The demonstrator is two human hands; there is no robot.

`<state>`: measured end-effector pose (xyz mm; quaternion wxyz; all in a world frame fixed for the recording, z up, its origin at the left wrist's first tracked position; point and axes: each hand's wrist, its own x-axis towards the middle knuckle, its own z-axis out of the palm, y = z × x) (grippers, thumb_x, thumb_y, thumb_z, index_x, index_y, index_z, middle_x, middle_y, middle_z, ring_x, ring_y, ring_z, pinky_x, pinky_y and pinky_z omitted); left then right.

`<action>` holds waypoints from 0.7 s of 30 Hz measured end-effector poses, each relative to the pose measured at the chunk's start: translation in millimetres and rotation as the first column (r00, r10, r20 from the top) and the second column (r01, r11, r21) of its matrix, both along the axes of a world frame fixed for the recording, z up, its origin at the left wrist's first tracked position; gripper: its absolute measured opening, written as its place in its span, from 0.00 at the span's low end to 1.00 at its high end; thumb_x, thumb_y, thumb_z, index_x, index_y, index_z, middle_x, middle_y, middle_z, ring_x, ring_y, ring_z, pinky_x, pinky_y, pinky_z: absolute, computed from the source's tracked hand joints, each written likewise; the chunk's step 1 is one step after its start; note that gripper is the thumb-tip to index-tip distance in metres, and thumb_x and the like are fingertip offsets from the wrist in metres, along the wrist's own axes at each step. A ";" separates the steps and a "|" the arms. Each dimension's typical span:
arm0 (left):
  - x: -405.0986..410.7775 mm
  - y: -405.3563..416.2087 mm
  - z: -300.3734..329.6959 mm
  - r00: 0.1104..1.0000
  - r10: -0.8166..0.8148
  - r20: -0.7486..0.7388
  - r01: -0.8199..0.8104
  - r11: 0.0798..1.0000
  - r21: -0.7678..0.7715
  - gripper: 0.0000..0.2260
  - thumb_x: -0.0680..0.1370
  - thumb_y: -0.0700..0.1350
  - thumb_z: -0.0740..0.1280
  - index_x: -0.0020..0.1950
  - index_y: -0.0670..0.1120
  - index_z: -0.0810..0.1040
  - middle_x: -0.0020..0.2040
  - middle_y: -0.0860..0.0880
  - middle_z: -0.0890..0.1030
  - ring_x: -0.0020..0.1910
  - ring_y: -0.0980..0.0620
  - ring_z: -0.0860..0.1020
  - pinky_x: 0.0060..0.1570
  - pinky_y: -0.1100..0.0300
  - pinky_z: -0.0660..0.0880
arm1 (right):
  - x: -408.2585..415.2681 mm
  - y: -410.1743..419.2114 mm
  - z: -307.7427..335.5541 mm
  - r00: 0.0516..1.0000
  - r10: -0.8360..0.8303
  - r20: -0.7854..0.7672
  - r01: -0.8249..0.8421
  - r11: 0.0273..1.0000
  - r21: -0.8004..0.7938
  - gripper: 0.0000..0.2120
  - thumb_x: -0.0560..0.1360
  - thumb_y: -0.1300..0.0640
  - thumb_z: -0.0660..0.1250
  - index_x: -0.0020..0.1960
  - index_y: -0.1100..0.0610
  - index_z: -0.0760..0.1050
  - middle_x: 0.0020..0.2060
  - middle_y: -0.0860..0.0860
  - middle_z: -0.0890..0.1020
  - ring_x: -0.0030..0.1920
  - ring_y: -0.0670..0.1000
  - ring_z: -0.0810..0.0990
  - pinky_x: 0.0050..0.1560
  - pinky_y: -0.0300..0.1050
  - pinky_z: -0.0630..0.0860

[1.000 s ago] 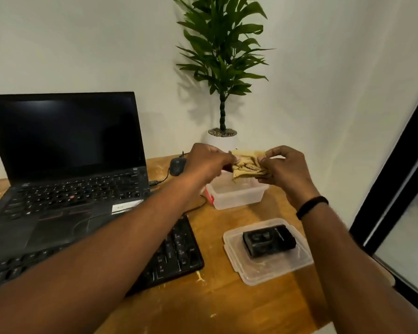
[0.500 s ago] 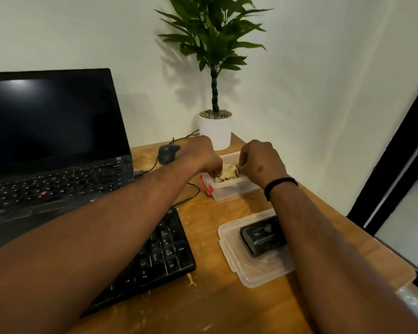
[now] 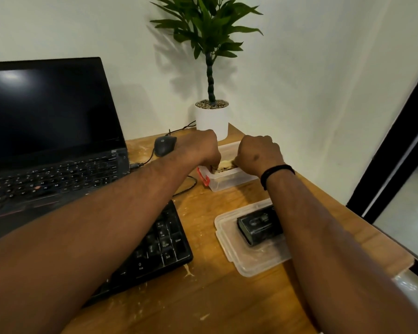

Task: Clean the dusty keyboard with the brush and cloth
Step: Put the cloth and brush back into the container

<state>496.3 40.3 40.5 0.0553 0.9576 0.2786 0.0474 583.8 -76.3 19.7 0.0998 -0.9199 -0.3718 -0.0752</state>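
A tan cloth [image 3: 223,165] lies folded inside a small clear plastic container [image 3: 227,182] with a red clip, at the back of the wooden desk. My left hand [image 3: 200,148] and my right hand [image 3: 260,153] both pinch the cloth from either side, knuckles up, over the container. The black keyboard [image 3: 164,244] lies in front of the laptop, mostly hidden under my left forearm; pale dust specks lie on the desk around it. A black block-shaped object [image 3: 258,225], possibly the brush, rests on a clear lid [image 3: 249,263] near my right forearm.
An open black laptop [image 3: 48,131] stands at the left. A black wired mouse [image 3: 164,145] sits behind it, its cable running across the desk. A potted plant [image 3: 211,116] stands in the corner against the wall. The desk edge [image 3: 384,239] is close on the right.
Both hands came down from chest height with the cloth and now press it into the clear container. The view tilted downward.
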 end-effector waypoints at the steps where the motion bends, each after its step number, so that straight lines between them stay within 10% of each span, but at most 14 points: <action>1: -1.3 0.4 -1.4 1.000 -0.002 0.022 0.002 1.000 0.008 0.10 0.71 0.48 0.77 0.42 0.48 0.77 0.43 0.49 0.82 0.44 0.49 0.81 0.37 0.57 0.75 | -0.1 -0.3 -0.1 1.000 -0.003 -0.004 0.003 1.000 0.010 0.16 0.77 0.50 0.68 0.62 0.57 0.76 0.57 0.57 0.80 0.60 0.60 0.75 0.56 0.51 0.73; 8: -44.1 -40.0 6.7 0.898 -0.014 0.439 0.134 0.960 -0.245 0.05 0.73 0.49 0.75 0.39 0.49 0.86 0.37 0.53 0.84 0.39 0.53 0.82 0.43 0.49 0.82 | 5.2 -50.8 30.3 0.998 0.041 -0.058 -0.008 0.874 0.485 0.08 0.75 0.52 0.68 0.47 0.53 0.85 0.47 0.51 0.85 0.48 0.54 0.82 0.47 0.43 0.75; 12: -85.3 -87.8 3.3 0.915 -0.109 0.389 0.253 0.905 -0.343 0.12 0.69 0.58 0.78 0.45 0.52 0.87 0.41 0.57 0.84 0.42 0.59 0.81 0.47 0.50 0.81 | -12.4 -117.8 29.2 0.922 0.286 -0.261 0.037 0.606 0.795 0.04 0.76 0.58 0.71 0.44 0.56 0.85 0.38 0.49 0.85 0.34 0.41 0.79 0.35 0.35 0.74; 16: -109.1 -116.0 -10.4 0.967 -0.176 0.184 0.229 0.916 -0.328 0.33 0.62 0.67 0.79 0.63 0.55 0.80 0.55 0.59 0.81 0.51 0.60 0.79 0.52 0.55 0.80 | -31.5 -162.3 -2.4 0.832 0.415 -0.367 -0.087 0.752 0.654 0.09 0.74 0.63 0.74 0.50 0.51 0.85 0.47 0.46 0.86 0.37 0.42 0.79 0.37 0.31 0.73; 21: -111.3 -130.0 -27.8 0.979 -0.137 0.148 0.163 0.969 -0.183 0.28 0.64 0.67 0.77 0.59 0.56 0.82 0.51 0.57 0.81 0.48 0.58 0.77 0.47 0.55 0.79 | -39.3 -166.0 -18.0 0.803 0.375 -0.463 -0.274 0.922 0.273 0.26 0.69 0.55 0.78 0.64 0.41 0.77 0.59 0.40 0.79 0.48 0.47 0.79 0.52 0.46 0.78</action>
